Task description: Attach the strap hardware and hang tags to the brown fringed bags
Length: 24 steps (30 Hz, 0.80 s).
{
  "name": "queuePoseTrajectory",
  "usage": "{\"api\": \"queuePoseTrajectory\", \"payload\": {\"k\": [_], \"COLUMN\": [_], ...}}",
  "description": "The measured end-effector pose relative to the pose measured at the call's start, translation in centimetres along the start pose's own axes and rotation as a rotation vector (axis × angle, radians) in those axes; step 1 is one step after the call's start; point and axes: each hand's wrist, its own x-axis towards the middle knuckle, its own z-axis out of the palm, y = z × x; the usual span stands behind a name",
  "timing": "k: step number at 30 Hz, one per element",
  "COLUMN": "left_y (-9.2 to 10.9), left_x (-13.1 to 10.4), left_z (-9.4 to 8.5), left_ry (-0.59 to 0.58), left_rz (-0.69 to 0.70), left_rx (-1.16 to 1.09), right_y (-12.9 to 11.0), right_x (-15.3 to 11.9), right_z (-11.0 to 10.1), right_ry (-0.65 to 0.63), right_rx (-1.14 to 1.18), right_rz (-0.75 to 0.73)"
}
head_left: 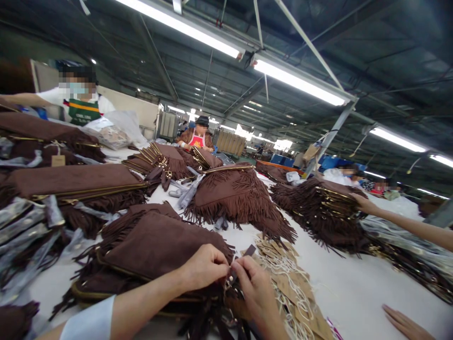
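- At the near edge of the white surface, the left hand and right hand meet over a brown fringed bag.
- Both hands are pinched narrow around a small dark strap at the bag's right corner; what the fingertips grip beneath it is too small to tell.
- The bag lies on top of a stack of like bags, just left of a heap of tan tags with white strings.
- More fringed bags lie in piles farther back.
- A co-worker's arm reaches onto the right-hand pile; another hand rests flat at lower right.
- Other people stand at the surface's far end.
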Motion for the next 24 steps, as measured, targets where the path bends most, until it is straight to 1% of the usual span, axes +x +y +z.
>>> {"api": "queuePoseTrajectory", "payload": {"k": [4, 8, 11, 14, 18, 22, 24], "left_y": [0.11, 0.15, 0.12, 0.26, 0.45, 0.3, 0.28], "left_x": [-0.18, -0.25, -0.25, -0.33, -0.44, -0.43, -0.44], "left_z": [-0.2, -0.15, -0.09, -0.1, -0.13, -0.06, -0.01], "left_ry": [-0.02, -0.008, 0.007, 0.022, 0.034, 0.039, 0.044], "left_rz": [-0.024, -0.04, -0.039, -0.03, -0.013, -0.037, -0.04], "left_rx": [-0.071, -0.091, -0.071, -0.045, -0.009, -0.012, 0.007], "right_y": [0.5, 0.35, 0.09, -0.1, -0.08, 0.34, 0.46], "right_x": [0.16, 0.44, 0.53, 0.56, 0.68, 0.8, 0.78], "right_z": [0.35, 0.27, 0.24, 0.43, 0.62, 0.25, 0.02], "right_ry": [-0.021, -0.054, -0.08, -0.104, -0.096, -0.174, -0.198], "right_rx": [0.008, 0.034, 0.075, 0.146, 0.205, 0.264, 0.273], "right_rz": [0.025, 0.043, 0.073, 0.136, 0.173, 0.245, 0.254]}}
